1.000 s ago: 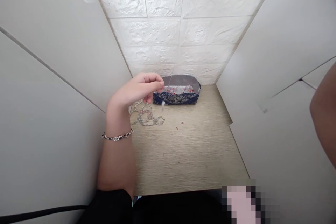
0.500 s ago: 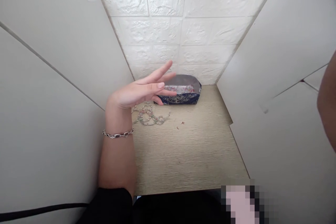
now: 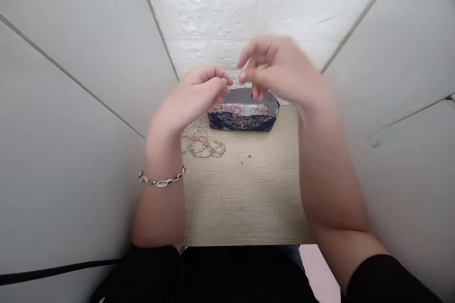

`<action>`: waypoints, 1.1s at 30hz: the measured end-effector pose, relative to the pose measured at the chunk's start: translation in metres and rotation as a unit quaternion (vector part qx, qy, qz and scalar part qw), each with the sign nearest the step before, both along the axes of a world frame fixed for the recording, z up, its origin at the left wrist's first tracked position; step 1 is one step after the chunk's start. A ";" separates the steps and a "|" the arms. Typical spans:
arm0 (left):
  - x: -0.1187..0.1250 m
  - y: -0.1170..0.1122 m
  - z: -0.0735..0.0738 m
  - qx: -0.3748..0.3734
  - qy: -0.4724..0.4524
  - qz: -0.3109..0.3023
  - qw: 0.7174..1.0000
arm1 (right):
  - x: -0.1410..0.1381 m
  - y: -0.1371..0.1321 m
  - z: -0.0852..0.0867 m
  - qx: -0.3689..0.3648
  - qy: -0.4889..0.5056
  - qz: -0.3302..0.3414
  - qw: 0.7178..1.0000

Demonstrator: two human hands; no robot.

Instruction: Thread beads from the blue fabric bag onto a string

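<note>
My left hand (image 3: 199, 97) is raised above the back left of the wooden surface (image 3: 263, 199). Its fingers are curled and the thumb presses towards the index finger; anything fine in that pinch is too small to make out. My right hand (image 3: 275, 68), smeared by motion, faces it with bent fingers, and a gap shows between thumb and index fingertip. Below the left hand lies a tangled strand of small pastel beads (image 3: 201, 144). Behind and under both hands stands a dark blue patterned fabric tray (image 3: 245, 123) with many tiny loose beads (image 3: 261, 109) inside.
Two small reddish-brown bits (image 3: 249, 156) lie on the surface. White panels rise close on the left (image 3: 71, 118) and right (image 3: 401, 80). A white brick-patterned wall (image 3: 220, 14) closes the back. A black cable (image 3: 60, 270) crosses the lower left.
My right hand has come into view from the right, up beside the left hand. The left hand's spread fingers have curled in. The view has tilted down slightly.
</note>
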State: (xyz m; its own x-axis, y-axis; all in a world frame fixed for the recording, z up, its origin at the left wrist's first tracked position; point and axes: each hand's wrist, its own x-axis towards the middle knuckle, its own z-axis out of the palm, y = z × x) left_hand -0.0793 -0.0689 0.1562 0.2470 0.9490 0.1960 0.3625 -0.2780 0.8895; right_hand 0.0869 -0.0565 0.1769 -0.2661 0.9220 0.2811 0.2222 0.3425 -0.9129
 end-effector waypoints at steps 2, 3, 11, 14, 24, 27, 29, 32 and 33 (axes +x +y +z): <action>0.008 0.018 -0.022 -0.058 -0.012 -0.050 0.997 | -0.003 0.015 -0.034 -0.039 -0.038 0.008 0.998; 0.011 0.026 -0.033 -0.116 0.001 -0.106 0.988 | -0.003 0.022 -0.051 -0.057 0.000 -0.008 0.998; 0.013 0.060 -0.108 -0.328 -0.136 -0.200 0.913 | 0.022 0.048 -0.102 -0.133 -0.082 0.009 0.988; 0.013 0.066 -0.127 -0.341 -0.213 -0.184 0.897 | 0.030 0.054 -0.107 -0.127 -0.117 -0.024 0.985; 0.038 0.064 -0.137 -0.282 -0.239 -0.173 0.913 | 0.044 0.074 -0.111 -0.185 -0.213 0.047 0.958; 0.035 0.069 -0.142 -0.307 -0.301 -0.193 0.882 | 0.041 0.062 -0.086 -0.175 -0.242 0.025 0.954; 0.032 0.073 -0.145 -0.343 -0.307 -0.219 0.860 | 0.038 0.042 -0.058 -0.128 -0.227 -0.010 0.965; 0.030 0.079 -0.150 -0.387 -0.315 -0.227 0.837 | 0.037 0.003 -0.011 -0.005 -0.152 -0.076 0.985; 0.030 0.081 -0.151 -0.396 -0.319 -0.218 0.833 | 0.038 -0.010 0.001 0.078 -0.109 -0.105 0.985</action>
